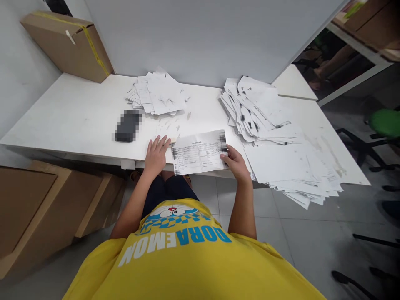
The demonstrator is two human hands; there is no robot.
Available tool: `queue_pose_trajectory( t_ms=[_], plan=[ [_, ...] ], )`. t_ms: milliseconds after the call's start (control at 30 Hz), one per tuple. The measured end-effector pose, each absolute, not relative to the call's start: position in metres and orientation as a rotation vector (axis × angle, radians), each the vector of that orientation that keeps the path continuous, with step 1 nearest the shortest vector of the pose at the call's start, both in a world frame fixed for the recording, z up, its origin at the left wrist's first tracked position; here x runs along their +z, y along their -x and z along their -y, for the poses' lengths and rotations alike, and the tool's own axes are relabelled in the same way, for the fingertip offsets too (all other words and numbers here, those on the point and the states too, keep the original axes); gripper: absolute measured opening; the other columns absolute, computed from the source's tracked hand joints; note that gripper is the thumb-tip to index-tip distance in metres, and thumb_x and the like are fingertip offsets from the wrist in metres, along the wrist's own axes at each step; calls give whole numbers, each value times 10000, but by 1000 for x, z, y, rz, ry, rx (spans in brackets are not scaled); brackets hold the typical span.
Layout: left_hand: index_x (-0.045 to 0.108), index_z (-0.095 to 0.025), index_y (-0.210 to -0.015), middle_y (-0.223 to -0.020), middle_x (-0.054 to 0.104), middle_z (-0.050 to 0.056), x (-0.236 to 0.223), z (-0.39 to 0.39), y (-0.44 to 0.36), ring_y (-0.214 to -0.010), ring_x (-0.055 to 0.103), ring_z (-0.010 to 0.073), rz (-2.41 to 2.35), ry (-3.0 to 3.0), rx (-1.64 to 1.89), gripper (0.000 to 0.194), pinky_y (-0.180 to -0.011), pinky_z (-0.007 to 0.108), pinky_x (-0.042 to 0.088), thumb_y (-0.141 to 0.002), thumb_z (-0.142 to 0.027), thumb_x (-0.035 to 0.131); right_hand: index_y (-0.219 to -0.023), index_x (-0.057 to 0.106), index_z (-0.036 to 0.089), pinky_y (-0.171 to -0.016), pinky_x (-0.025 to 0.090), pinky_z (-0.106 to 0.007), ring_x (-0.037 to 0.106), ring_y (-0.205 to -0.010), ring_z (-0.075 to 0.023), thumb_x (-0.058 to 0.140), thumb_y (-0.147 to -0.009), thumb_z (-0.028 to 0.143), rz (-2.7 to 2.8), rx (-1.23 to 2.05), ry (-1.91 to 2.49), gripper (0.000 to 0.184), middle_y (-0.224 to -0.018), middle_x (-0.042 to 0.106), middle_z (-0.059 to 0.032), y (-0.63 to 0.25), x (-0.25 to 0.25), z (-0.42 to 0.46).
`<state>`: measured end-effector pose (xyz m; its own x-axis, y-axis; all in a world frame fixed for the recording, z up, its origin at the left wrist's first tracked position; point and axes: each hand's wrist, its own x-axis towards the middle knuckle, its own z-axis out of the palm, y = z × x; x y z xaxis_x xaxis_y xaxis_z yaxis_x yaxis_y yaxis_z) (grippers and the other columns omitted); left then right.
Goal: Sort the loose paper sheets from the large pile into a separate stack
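Observation:
A printed sheet of paper (200, 152) with a table of text and dark smudged ends lies tilted at the table's front edge. My right hand (236, 162) pinches its right end, thumb on top. Left of the sheet, my left hand (157, 154) rests on the table edge with fingers stretched out. Close to its fingertips is a small pale block (170, 141), partly hidden; I cannot tell what it is. Beyond the sheet lies a loose stack of papers (165, 93). To the right are a thick pile of smudged papers (250, 108) and another pile of paper sheets (281, 164) overhanging the front edge.
A dark, pixelated object (126, 126) lies on the white table (62, 112) left of my left hand. A cardboard box (68, 46) stands at the back left, and more cardboard boxes (62, 200) are below. A grey partition (187, 41) rises behind the table.

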<state>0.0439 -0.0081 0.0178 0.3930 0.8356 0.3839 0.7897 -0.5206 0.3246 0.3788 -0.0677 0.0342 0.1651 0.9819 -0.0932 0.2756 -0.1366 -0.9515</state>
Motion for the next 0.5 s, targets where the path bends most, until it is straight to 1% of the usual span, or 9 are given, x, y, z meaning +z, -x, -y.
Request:
queue_pose_trajectory(
  t_ms=[67,167,267,333,367,433,500],
  plan=[
    [407,-228,-1520,-1591,406,57,17,9,-44,-1528,251,277,-1506,-2543,785,678,-1256,581,170,-869,-52,341,-1292,633,279,-797,534,-374,630,-949,-248,666,-819,482,1253,997,1525,516,-1062,683,-71,-385,38,68],
    [412,-232,-1517,-1590,409,48,17,10,-45,-1524,260,274,-1524,-2549,761,667,-1255,574,181,-876,-62,345,-1128,689,278,-822,529,-397,641,-979,-273,699,-777,417,1198,881,1440,377,-1041,693,-74,-397,47,61],
    [417,-228,-1515,-1585,417,50,17,10,-45,-1519,272,275,-1526,-2551,741,662,-1253,570,190,-877,-66,345,-1015,667,269,-853,511,-381,633,-1017,-259,675,-736,319,1067,666,1180,283,-1035,678,-67,-397,63,32],
    [420,-228,-1515,-1581,423,53,17,10,-45,-1517,277,276,-1537,-2542,750,663,-1255,568,185,-877,-64,341,-1032,630,269,-885,499,-360,616,-1029,-224,627,-741,307,1028,555,999,293,-1069,651,-58,-386,75,-4],
    [422,-228,-1514,-1579,426,54,17,9,-45,-1517,278,275,-1540,-2538,757,664,-1256,568,180,-877,-62,337,-1046,613,267,-875,501,-351,610,-1003,-207,603,-759,328,1033,550,969,293,-1074,642,-58,-377,80,-26],
    [427,-228,-1511,-1577,429,54,17,9,-44,-1517,279,272,-1537,-2540,760,666,-1258,567,175,-874,-57,327,-1125,576,266,-811,512,-346,593,-955,-198,551,-832,399,1081,615,1024,323,-1073,629,-67,-355,84,-77],
    [434,-226,-1506,-1574,434,52,18,9,-44,-1515,283,271,-1535,-2548,746,670,-1258,562,178,-868,-53,328,-1160,551,241,-722,504,-326,577,-866,-188,522,-869,449,1137,677,1141,359,-997,605,-55,-330,78,-127]
  ],
)
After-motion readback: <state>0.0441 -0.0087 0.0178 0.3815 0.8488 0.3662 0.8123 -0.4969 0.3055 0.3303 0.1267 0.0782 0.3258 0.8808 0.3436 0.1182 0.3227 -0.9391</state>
